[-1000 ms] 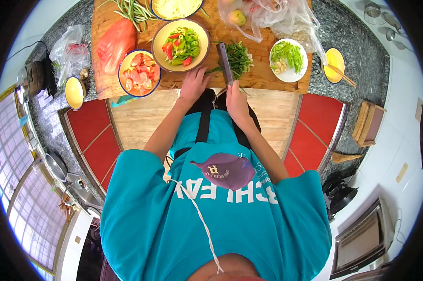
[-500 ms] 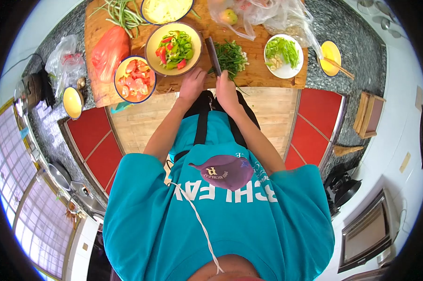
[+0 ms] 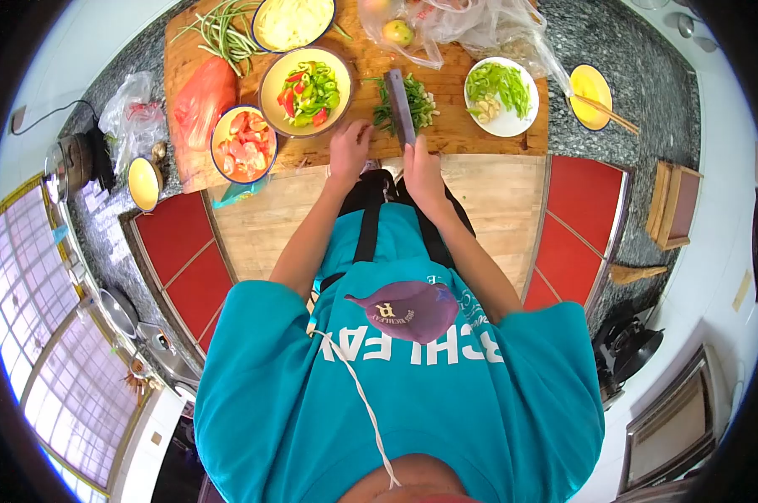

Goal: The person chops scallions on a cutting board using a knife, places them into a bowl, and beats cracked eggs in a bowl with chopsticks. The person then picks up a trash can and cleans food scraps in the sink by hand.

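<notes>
My right hand is wrapped round the handle of a knife, whose broad blade points away from me over the wooden board. Under and beside the blade lie chopped greens, with cut pieces at their right side. My left hand is at the board's near edge, left of the knife and apart from it. Its fingers are curled, and whether they hold anything is too small to tell. Just beyond it stands a bowl of sliced green and red peppers.
Left on the board are a bowl of tomato pieces, a red bag, green beans and a bowl of pale shreds. Rightward are a white plate, plastic bags and a yellow bowl with chopsticks.
The view has shifted. My left hand has drawn back from the greens and the pepper bowl, its fingers more curled. The knife remains in my right hand, over the greens.
</notes>
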Tool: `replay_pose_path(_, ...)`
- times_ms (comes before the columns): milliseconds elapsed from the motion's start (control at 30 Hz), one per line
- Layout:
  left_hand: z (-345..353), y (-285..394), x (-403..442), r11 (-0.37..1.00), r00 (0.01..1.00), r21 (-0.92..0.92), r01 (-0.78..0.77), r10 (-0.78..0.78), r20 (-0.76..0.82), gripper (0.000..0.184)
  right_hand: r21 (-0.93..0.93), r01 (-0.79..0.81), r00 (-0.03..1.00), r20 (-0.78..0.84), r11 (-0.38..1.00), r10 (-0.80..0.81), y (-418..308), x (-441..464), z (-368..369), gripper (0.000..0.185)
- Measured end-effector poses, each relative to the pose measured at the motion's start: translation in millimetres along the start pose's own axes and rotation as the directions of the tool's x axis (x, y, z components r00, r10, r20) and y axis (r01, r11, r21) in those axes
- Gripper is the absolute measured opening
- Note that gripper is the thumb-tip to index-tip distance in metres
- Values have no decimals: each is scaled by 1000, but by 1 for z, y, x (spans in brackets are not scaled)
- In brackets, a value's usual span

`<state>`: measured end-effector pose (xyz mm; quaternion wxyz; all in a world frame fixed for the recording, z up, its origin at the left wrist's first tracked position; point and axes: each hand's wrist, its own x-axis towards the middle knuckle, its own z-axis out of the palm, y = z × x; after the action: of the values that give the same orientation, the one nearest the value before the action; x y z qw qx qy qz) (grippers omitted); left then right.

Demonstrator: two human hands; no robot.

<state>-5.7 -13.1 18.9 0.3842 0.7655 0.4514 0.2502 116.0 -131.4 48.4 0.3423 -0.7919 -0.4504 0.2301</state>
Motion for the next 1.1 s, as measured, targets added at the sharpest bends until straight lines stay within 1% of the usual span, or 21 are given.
replay_pose_path(33,5,-2,4,1000,1000,-3,3,-3,-9,19,8,13,1000,-16,1000,-13,4,-2,-3,22)
replay_pose_path(100,8,-1,3,992,993,79,-101,105,-53,25,14,27,999,-17,1000,-27,8,-8,-8,22)
replay_pose_path(133,5,1,0,997,998,63,-46,49,-46,34,16,4,1000,9,1000,-4,9,-9,-10,22)
replay_pose_path(167,-1,2,-5,997,998,67,-38,42,-53,34,19,-20,999,37,1000,20,8,-10,-10,22)
replay_pose_path(233,-11,-2,-14,990,996,113,86,-84,-17,37,20,1,998,60,1000,-3,7,-10,-9,22)
replay_pose_path(300,-15,-13,-22,991,997,116,70,-65,-49,36,19,20,997,80,1000,-22,4,-12,-9,22)
replay_pose_path(367,-14,-23,-28,992,996,118,52,-43,-76,36,35,-22,989,145,999,17,-2,-13,-6,22)
replay_pose_path(467,-10,-15,-26,996,996,64,55,-51,-72,30,51,17,989,149,999,-24,-1,-15,6,20)
replay_pose_path(533,-4,-19,-19,972,987,197,-127,143,-69,23,39,-16,982,187,999,8,-1,-18,9,19)
replay_pose_path(567,-2,-20,-18,973,988,194,-124,139,-71,23,31,-46,975,219,998,38,-1,-18,11,18)
replay_pose_path(600,0,-21,-16,966,984,199,-163,173,-35,19,27,-45,975,221,999,38,1,-19,15,18)
replay_pose_path(633,1,-23,-15,958,979,202,-202,206,1,15,-13,-71,973,220,997,72,3,-19,20,17)
replay_pose_path(667,0,-24,-15,959,979,201,-199,203,3,15,-51,-100,970,219,994,109,5,-21,24,16)
replay_pose_path(733,-2,-24,-14,959,973,174,-224,211,88,13,-30,-122,968,216,992,125,-6,-8,25,16)
replay_pose_path(767,-4,-24,-17,959,972,170,-227,214,96,13,-4,-139,968,213,990,137,-11,-1,27,16)
replay_pose_path(867,-19,-29,-30,922,941,212,-324,290,175,10,-60,-112,980,159,992,120,-12,16,39,18)
replay_pose_path(933,-30,-30,-42,982,990,134,-130,121,76,9,-39,-115,983,138,993,119,-6,13,41,19)
replay_pose_path(967,-29,-32,-39,981,988,133,-141,132,80,9,-26,-104,985,136,994,107,-1,12,40,20)
replay_pose_path(1000,-27,-32,-34,982,991,133,-135,130,45,10,-26,-105,986,126,994,108,2,11,35,20)
replay_pose_path(1067,-23,-24,-30,985,993,126,-118,118,14,11,66,-71,997,-10,995,72,9,-4,16,18)
replay_pose_path(1100,-20,-14,-18,994,998,87,-63,61,30,13,62,-71,997,-8,995,72,14,-11,6,18)
